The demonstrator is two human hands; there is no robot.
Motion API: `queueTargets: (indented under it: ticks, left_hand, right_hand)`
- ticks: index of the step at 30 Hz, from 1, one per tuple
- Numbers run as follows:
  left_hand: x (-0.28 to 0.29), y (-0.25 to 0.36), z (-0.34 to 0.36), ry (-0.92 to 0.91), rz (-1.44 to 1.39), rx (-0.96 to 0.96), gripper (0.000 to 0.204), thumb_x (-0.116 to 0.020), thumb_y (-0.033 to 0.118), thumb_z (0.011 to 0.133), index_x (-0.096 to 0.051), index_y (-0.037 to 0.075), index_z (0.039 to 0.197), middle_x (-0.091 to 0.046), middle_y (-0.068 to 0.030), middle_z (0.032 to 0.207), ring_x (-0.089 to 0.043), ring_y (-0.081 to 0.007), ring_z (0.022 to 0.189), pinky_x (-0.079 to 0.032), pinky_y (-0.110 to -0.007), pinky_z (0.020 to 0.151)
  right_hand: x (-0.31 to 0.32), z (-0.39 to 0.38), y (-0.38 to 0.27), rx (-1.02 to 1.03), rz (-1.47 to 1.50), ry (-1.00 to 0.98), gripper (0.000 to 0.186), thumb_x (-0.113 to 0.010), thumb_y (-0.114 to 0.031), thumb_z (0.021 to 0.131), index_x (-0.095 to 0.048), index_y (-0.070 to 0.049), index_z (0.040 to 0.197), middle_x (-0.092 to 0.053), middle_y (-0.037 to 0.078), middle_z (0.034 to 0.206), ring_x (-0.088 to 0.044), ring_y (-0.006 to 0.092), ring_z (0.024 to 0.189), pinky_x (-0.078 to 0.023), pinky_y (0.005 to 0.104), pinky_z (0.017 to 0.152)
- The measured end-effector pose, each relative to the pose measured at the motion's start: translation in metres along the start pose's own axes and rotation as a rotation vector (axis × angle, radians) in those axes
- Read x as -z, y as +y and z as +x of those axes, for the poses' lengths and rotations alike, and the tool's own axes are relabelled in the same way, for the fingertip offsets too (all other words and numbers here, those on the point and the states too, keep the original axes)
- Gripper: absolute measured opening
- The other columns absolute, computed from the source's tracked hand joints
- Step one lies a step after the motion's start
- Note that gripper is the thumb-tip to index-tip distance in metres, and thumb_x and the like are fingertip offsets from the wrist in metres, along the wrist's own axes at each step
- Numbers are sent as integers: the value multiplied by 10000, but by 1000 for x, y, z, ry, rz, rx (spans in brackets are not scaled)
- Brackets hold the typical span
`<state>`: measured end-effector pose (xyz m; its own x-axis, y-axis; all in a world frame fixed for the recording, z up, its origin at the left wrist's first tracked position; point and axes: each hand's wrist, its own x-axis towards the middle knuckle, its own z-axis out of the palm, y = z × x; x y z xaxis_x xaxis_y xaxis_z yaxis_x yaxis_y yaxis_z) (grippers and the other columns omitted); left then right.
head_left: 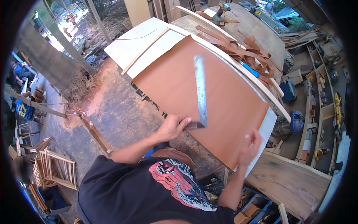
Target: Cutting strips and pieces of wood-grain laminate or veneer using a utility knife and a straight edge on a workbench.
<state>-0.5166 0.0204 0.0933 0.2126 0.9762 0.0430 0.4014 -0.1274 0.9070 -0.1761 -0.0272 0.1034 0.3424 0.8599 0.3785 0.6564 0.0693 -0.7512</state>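
My left hand (173, 127) is closed around the short arm of a metal try square (200, 89). The square's long, worn steel blade points away from me over a sheet of brown leather (164, 74). Above the sheet's near right corner is my right hand (250, 146), with its fingers loosely curled and apart. It is slightly blurred, and I see nothing in it. The leather lies flat on a white board (143, 31) on the workbench. Whether the square touches the leather I cannot tell.
Wooden strips (238, 71) run along the leather's far side, beside brown leather offcuts (253, 56) and a cordless drill (220, 14). A wooden slab (291, 179) is at the right, near tool shelves (317, 89). Wooden frames (56, 168) stand on the floor at left. Other people (22, 72) are far left.
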Motion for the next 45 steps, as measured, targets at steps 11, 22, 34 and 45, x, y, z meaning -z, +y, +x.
queueTargets:
  ticks: [11,22,34,45]
  left_hand:
    - [86,-62,47,208,-235,-384,232,-704,71,957,-727,32,1184,-696,-145,935,-695,-310,845,-559,-386,757]
    - [143,-163,264,425,399,-177,282,-671,236,940,-721,29,1124,-689,-199,1197,-628,-406,1152,-498,-484,1024]
    - [204,-221,303,80,226,252,274,-682,286,821,-825,62,886,-755,-235,864,-755,-388,829,-609,-443,807]
    - [173,-211,287,311,638,-53,202,-706,239,896,-787,96,1012,-712,-135,1070,-645,-344,1015,-524,-462,891]
  right_hand:
    - [-262,-35,-186,-347,623,-97,166,-579,-119,1048,-585,-5,1168,-644,72,1028,-609,145,957,-513,295,830]
    - [-245,39,91,-372,880,-153,370,-733,-428,924,-675,-113,1109,-597,22,905,-577,219,718,-523,365,657]
    - [-267,51,-30,-824,914,-142,149,-593,-152,1069,-583,-67,1191,-670,80,961,-667,188,773,-586,346,607]
    - [-266,48,-30,-787,876,-141,308,-613,-118,1050,-542,-20,1333,-682,112,958,-689,187,740,-624,336,567]
